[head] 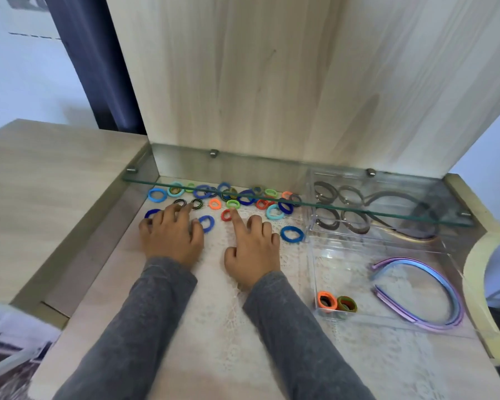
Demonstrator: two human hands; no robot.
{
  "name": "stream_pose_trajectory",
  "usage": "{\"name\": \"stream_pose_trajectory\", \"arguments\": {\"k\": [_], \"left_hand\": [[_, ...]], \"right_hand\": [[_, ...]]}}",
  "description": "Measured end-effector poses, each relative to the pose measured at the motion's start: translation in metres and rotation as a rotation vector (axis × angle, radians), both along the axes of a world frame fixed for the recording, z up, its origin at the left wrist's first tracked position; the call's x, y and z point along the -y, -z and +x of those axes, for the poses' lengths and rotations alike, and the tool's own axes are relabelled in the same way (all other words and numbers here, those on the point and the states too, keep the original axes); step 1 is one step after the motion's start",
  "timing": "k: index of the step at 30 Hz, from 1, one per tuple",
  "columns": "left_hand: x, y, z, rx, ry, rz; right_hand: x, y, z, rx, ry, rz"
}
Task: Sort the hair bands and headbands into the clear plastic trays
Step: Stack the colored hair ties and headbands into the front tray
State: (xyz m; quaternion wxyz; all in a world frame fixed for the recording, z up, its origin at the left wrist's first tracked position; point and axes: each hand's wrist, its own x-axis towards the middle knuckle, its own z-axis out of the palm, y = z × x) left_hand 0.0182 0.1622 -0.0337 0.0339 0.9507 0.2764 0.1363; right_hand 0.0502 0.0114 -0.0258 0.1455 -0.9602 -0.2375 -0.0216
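Fingers (pixel 168 215) of left hand (pixel 172 241) and right hand (pixel 254 252) released, we are combing hair bands (pixel 292 234) left of the tray (pixel 344 269), probably pinching one next.

Loose hair bands (pixel 292 228) go royal blue, lt blue, green, orange & red, w/ two black-green striped ones (pixel 197 203). Near tray (pixel 311 272) shows an orange band (pixel 327 301), an olive band (pixel 347 304) & lilac-blue headbands (pixel 433 295); far tray (pixel 308 203) shows dark grey-brown bands (pixel 326 224). Sleeves (pixel 156 313) are grey, lace mat (pixel 231 327) white.

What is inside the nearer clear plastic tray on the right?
An orange hair band and an olive-green one stand at its front-left corner, beside curved lilac and blue plastic headbands. Nothing covers them.
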Motion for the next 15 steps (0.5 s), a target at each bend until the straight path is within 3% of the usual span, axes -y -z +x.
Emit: {"name": "stream_pose_trajectory", "arguments": {"k": [8,15], "left_hand": [[0.003,0.004,0.005,-0.065,-0.007,0.001],[0.002,0.007,0.004,-0.025,-0.015,-0.030]], "right_hand": [[-0.012,-0.011,0.018,-0.100,-0.106,-0.103],[-0.005,-0.002,0.012,0.032,-0.135,0.067]]}}
